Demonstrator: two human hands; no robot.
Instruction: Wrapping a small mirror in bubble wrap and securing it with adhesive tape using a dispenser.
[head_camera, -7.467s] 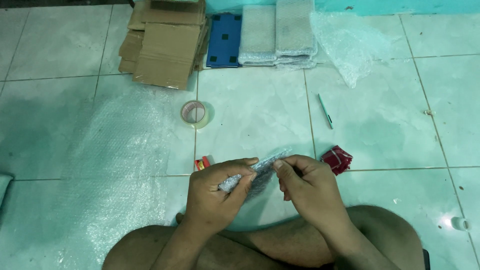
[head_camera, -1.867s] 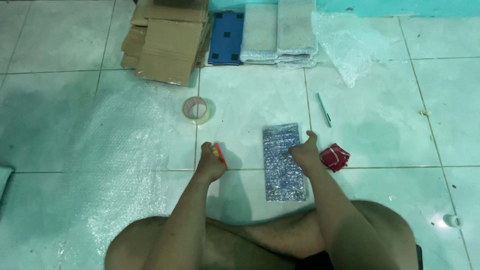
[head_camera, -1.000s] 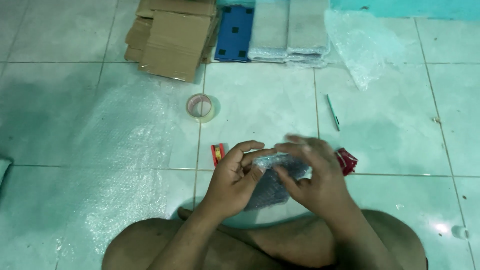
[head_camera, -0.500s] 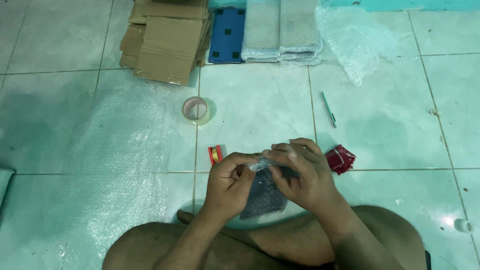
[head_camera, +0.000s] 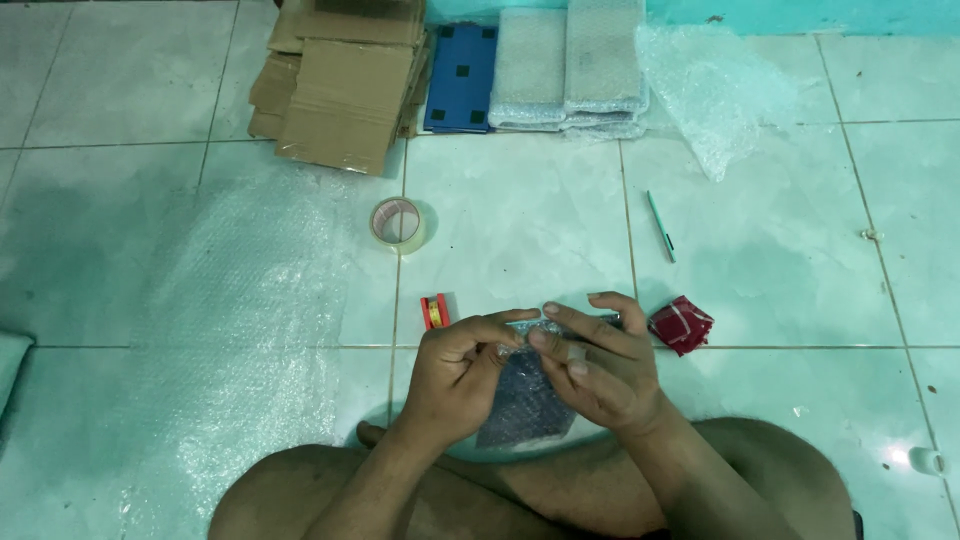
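Above the crossed legs, over the pale green tiled floor (head_camera: 520, 210), a dark flat item wrapped in clear bubble wrap (head_camera: 525, 400) hangs between both hands. Wrapping looks largely done; its top edge seems not yet sealed, though fingers hide it. Left hand (head_camera: 455, 375) pinches the upper corner, fingers curled narrow. Right hand (head_camera: 600, 365) grips the top edge, fingers half extended. Clear tape roll (head_camera: 398, 224) lies well apart.

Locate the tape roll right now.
Head view: the tape roll lies on the tiled floor left of centre, just below the cardboard stack, above the small red object.
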